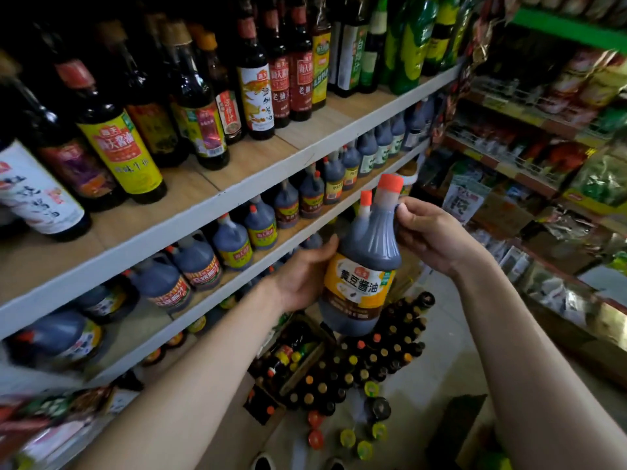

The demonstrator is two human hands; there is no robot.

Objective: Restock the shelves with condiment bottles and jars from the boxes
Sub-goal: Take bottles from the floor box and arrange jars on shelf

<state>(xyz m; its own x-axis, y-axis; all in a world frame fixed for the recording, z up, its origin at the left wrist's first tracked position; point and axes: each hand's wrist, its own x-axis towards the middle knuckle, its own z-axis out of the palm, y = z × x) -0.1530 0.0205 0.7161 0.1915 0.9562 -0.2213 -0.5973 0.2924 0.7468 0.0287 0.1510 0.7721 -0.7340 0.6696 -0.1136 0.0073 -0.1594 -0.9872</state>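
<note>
I hold a large dark soy sauce jug [364,262] with two orange caps and a yellow-orange label, upright in front of the shelves. My left hand [305,276] cups its lower left side, fingers curled round the body. My right hand [431,232] grips the handle near the neck on the right. The jug hangs in the air just right of the middle shelf [210,239], where a row of similar dark jugs [234,242] stands. Open boxes of small bottles [356,364] sit on the floor below.
The top shelf [258,171] carries tall soy and vinegar bottles [254,93], with bare wood at its front. A rack of packaged goods [543,157] fills the right side. Loose small bottles [353,435] and a cardboard flap [454,432] lie on the floor.
</note>
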